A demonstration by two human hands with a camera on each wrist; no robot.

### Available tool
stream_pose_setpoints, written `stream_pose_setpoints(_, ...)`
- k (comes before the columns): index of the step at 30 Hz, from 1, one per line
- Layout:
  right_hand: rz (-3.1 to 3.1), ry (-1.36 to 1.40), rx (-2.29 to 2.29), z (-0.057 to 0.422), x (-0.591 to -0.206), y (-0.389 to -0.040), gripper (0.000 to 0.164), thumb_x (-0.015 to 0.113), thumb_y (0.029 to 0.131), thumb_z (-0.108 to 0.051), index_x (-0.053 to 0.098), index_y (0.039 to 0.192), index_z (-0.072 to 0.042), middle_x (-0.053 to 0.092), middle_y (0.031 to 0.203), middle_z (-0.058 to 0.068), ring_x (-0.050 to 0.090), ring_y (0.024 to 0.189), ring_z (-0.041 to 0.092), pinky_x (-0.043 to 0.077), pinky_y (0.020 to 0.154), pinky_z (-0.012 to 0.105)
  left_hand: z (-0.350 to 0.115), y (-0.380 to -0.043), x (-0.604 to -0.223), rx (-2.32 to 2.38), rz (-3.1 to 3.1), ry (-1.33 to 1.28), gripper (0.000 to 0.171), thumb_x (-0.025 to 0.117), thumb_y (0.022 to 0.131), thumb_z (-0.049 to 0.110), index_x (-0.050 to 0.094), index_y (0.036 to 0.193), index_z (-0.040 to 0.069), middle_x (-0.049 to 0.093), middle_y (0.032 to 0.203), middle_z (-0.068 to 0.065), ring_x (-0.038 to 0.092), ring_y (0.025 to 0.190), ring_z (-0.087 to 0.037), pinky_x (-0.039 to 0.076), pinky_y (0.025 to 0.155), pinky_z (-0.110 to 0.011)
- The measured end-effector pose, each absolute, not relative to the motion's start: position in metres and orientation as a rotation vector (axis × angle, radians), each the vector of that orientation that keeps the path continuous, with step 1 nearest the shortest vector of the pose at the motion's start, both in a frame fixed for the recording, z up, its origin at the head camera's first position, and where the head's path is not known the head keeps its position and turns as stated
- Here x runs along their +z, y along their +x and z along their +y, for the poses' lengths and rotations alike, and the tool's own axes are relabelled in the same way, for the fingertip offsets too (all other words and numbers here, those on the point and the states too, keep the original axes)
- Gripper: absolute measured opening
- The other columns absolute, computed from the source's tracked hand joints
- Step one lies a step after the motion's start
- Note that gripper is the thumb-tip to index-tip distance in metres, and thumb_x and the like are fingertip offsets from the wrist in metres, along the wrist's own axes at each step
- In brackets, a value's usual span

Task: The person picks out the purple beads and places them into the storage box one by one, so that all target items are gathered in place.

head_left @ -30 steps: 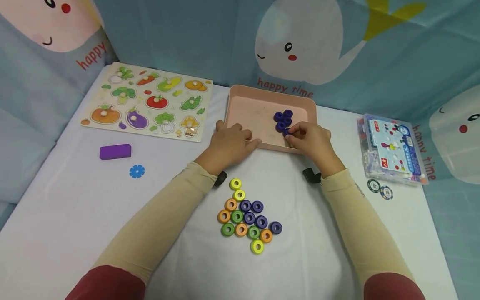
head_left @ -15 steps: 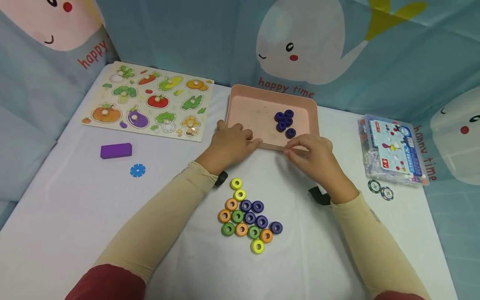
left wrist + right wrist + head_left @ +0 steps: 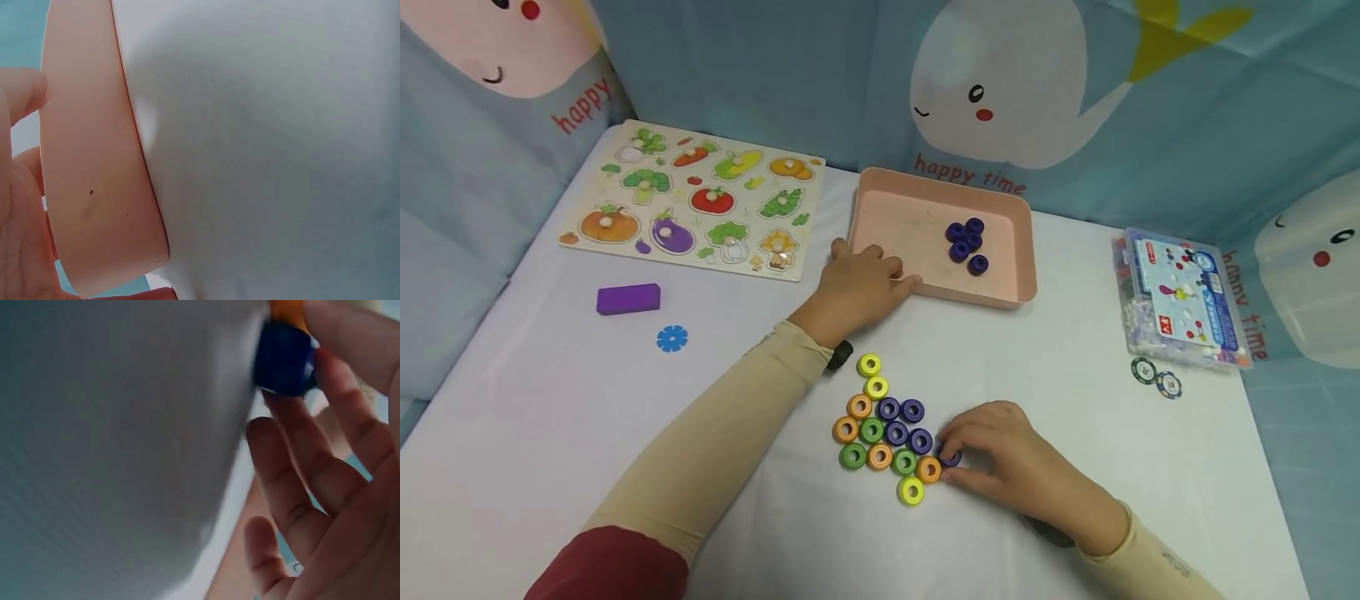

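Note:
My left hand (image 3: 856, 287) holds the near left corner of a pink tray (image 3: 973, 297); its fingers reach over the rim in the left wrist view. Several purple rings (image 3: 959, 251) sit in the tray's right half. On the white cloth my right hand (image 3: 1015, 467) pinches another purple ring (image 3: 954, 460) between thumb and fingers, partly hiding it. An orange ring (image 3: 928, 469) touches that ring on its left. Yellow rings (image 3: 911, 491), green rings (image 3: 853, 456) and further purple rings (image 3: 896, 433) lie flat in a close cluster beside the hand.
A vegetable puzzle board (image 3: 692, 200) lies at the back left, with a purple block (image 3: 628, 299) and a blue toothed disc (image 3: 672, 338) in front. At right are a clear plastic box (image 3: 1183, 300) and two round chips (image 3: 1168, 384). A printed curtain (image 3: 820, 75) hangs behind.
The right hand let go of a purple ring in the tray, came back toward the person and took hold of the cluster's rightmost purple ring. The left hand stays at the tray.

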State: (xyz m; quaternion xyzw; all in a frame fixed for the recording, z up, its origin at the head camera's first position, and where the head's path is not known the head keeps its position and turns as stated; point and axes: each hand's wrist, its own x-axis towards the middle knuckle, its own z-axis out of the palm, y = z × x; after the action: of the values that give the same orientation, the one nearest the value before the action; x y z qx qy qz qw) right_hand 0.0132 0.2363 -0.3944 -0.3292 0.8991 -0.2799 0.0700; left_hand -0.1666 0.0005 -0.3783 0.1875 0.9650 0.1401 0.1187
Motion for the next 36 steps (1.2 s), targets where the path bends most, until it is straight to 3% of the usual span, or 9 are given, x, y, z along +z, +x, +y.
stream_pose_setpoints(15,2.854,-0.884,-0.850,0.246,-0.396,-0.008,0.023,0.086,0.079,-0.026,0.068,0.092,-0.030,0.069,0.100,-0.019,0.063,0.096,0.005,0.046,0.085,0.040,0.000,-0.169,-0.382,0.404,2.823,0.558,0.060,0.036,0.102,0.063,0.063,0.131,0.019,0.060,0.128,-0.008,0.048,0.116,-0.038,0.031,0.099,-0.052)
stream_pose_setpoints(22,2.986,-0.591,-0.908,0.251,-0.369,-0.065,0.017,0.085,0.082,-0.022,0.073,0.094,-0.020,0.073,0.098,-0.008,0.061,0.097,0.015,0.045,0.086,0.042,0.000,-0.169,-0.381,0.395,2.821,0.562,0.060,0.036,0.102,0.062,0.063,0.132,0.018,0.060,0.129,-0.009,0.048,0.118,-0.040,0.029,0.101,-0.053)
stream_pose_setpoints(25,2.984,-0.313,-0.984,0.252,-0.361,-0.101,0.018,0.081,0.086,-0.029,0.073,0.096,-0.017,0.071,0.104,0.000,0.057,0.098,0.022,0.042,0.083,0.044,-0.001,-0.169,-0.382,0.396,2.826,0.553,0.059,0.037,0.102,0.062,0.063,0.132,0.018,0.060,0.128,-0.010,0.048,0.117,-0.041,0.029,0.101,-0.053)
stream_pose_setpoints(28,2.911,-0.080,-1.010,0.255,-0.362,-0.135,0.028,0.076,0.089,-0.040,0.071,0.102,-0.015,0.069,0.111,0.006,0.056,0.099,0.027,0.043,0.082,0.044,-0.002,-0.168,-0.383,0.393,2.823,0.548,0.058,0.037,0.102,0.061,0.064,0.131,0.019,0.061,0.128,-0.009,0.049,0.117,-0.040,0.029,0.101,-0.053)
stream_pose_setpoints(33,2.916,0.087,-0.908,0.264,-0.365,-0.171,0.033,0.072,0.092,-0.043,0.070,0.107,-0.013,0.067,0.120,0.011,0.058,0.111,0.029,0.046,0.092,0.048,-0.001,-0.167,-0.384,0.397,2.818,0.583,0.058,0.036,0.102,0.061,0.064,0.129,0.019,0.061,0.127,-0.009,0.050,0.116,-0.038,0.031,0.099,-0.053)
stream_pose_setpoints(36,2.976,0.098,-0.816,0.266,-0.366,-0.184,0.032,0.069,0.094,-0.041,0.070,0.109,-0.013,0.067,0.117,0.013,0.056,0.111,0.031,0.038,0.102,0.052,-0.002,-0.168,-0.384,0.397,2.836,0.586,0.057,0.036,0.102,0.062,0.064,0.129,0.019,0.061,0.126,-0.009,0.048,0.117,-0.041,0.031,0.099,-0.053)
